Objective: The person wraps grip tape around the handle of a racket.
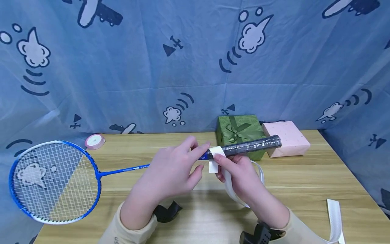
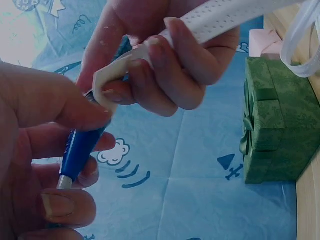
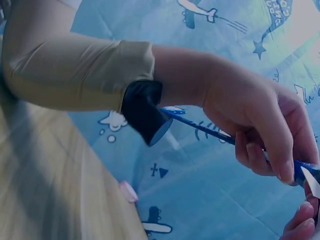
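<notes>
A blue-framed badminton racket [image 1: 55,181] is held level above the wooden table [image 1: 304,176], its dark grey handle [image 1: 253,145] pointing right. My left hand [image 1: 202,156] grips the blue shaft end [image 2: 82,145] just left of the handle. My right hand [image 1: 220,162] pinches the end of a white perforated grip tape [image 1: 217,153] against the base of the handle. In the left wrist view the right hand's fingers [image 2: 170,75] curl over the tape [image 2: 220,20]. The tape hangs in a loop [image 1: 259,173], and its far end [image 1: 335,213] lies on the table at the right.
A green gift box with a bow [image 1: 240,134] and a pink box [image 1: 286,138] stand behind the handle. A pink ribbon roll [image 1: 95,141] lies at the back left. A blue patterned curtain [image 1: 195,67] closes off the back and sides.
</notes>
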The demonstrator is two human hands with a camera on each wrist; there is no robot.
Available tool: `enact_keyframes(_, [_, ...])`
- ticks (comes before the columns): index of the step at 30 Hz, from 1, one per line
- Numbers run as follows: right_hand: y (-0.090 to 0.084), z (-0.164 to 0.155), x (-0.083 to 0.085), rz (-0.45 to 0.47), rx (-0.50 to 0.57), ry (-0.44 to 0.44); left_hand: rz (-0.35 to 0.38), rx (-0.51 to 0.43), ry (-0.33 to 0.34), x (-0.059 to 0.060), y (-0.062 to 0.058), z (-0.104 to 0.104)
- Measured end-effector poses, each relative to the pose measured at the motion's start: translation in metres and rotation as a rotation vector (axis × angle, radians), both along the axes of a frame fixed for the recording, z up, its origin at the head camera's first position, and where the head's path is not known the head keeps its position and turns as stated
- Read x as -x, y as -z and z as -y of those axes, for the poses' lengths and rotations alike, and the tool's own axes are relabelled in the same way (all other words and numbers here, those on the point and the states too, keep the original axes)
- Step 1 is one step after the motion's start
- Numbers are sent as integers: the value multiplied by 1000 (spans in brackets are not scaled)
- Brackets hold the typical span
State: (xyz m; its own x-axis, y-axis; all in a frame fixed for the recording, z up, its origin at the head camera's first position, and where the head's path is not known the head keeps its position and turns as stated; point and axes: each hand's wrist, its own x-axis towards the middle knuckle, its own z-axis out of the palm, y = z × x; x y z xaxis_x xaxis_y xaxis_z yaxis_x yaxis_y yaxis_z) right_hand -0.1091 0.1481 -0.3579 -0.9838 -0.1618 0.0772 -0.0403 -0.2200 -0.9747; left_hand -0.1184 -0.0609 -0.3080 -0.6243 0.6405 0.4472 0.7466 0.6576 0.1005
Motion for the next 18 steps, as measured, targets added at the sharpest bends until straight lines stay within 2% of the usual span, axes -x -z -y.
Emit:
enact_keyframes(7, [-2, 2, -2, 74, 57, -9, -63, -32, 0, 0, 3, -2])
enact_keyframes(18, [-2, 0, -5, 8, 47, -40, -47, -58, 11, 1, 4, -3])
